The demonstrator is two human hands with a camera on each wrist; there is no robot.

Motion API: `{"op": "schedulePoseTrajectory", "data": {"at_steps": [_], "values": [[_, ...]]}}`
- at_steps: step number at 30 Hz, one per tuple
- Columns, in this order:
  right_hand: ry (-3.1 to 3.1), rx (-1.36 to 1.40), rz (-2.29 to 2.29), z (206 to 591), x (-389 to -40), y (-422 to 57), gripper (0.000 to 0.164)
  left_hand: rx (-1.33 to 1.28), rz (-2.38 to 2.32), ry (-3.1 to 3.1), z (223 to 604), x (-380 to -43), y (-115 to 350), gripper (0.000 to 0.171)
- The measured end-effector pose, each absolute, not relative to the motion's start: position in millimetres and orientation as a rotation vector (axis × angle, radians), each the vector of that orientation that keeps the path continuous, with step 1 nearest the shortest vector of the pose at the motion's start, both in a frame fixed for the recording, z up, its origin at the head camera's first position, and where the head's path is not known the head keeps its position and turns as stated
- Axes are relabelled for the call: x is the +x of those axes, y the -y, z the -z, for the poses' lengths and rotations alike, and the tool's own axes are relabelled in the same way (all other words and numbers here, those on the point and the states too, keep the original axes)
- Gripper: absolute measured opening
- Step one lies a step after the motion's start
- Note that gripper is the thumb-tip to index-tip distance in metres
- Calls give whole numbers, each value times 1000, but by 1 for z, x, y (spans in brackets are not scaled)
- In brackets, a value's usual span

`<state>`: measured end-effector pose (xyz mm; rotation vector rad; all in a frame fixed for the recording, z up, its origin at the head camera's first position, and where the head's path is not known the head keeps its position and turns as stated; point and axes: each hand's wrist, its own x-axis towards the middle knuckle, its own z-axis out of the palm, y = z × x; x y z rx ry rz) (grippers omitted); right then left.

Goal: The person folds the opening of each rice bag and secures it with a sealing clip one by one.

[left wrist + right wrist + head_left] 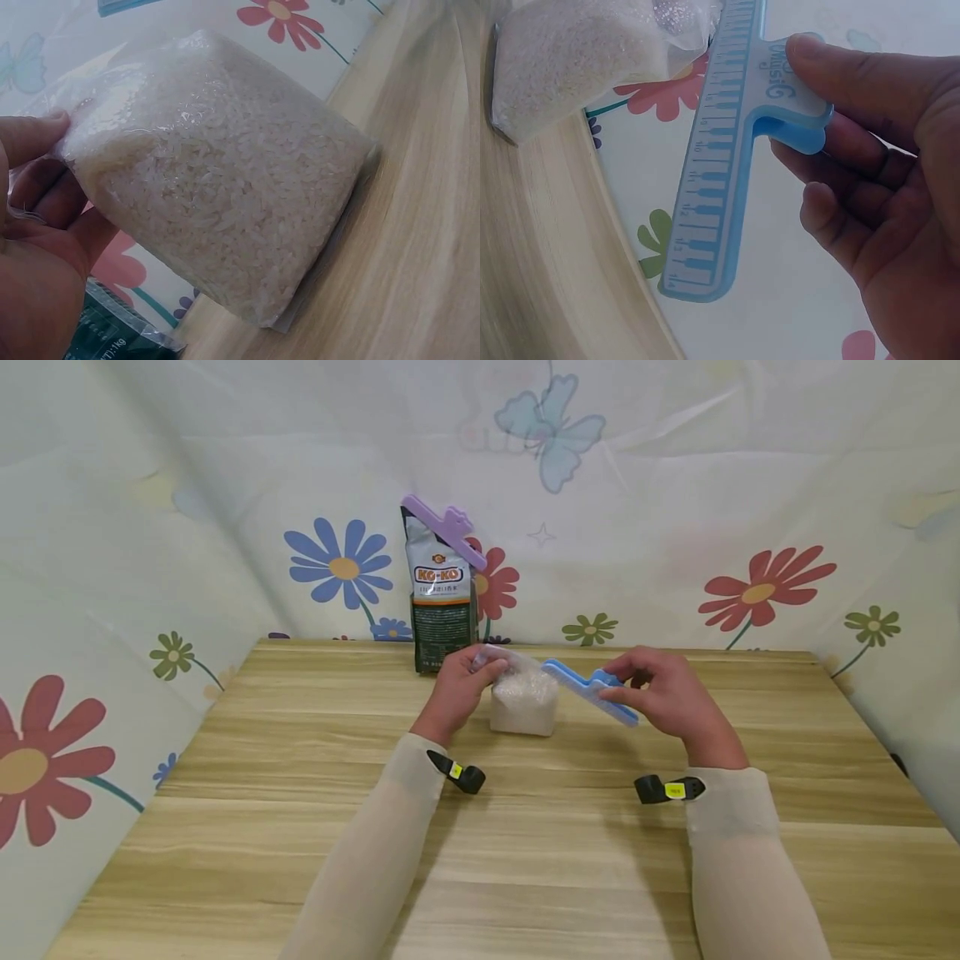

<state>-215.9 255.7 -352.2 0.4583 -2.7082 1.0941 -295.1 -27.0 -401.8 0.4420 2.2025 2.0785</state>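
A clear plastic bag of rice (525,702) stands on the table in the middle of the head view. My left hand (459,687) pinches its gathered top between thumb and fingers; the left wrist view shows the grains of the rice bag (232,172) close up. Just right of the bag, my right hand (663,689) grips a long blue bag clip (592,692) by its handle tabs. Piano keys and ruler numbers are printed along the clip (712,172) in the right wrist view. Its far end reaches close to the bag's top; whether they touch I cannot tell.
Behind my left hand stands a KO-KO packet (442,610), green and silver, its top held by a purple bag clip (444,531). A flower-printed cloth (645,527) hangs behind the wooden table (525,860).
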Motion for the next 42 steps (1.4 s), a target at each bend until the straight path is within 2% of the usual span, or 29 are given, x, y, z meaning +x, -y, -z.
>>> {"op": "schedulePoseTrajectory", "data": {"at_steps": [36, 42], "values": [[2539, 495, -1122, 364, -222, -255, 8, 488, -2015, -2221, 401, -293, 27, 21], [2516, 514, -1145, 368, -225, -253, 9, 559, -1978, -2225, 401, -294, 30, 20]]}}
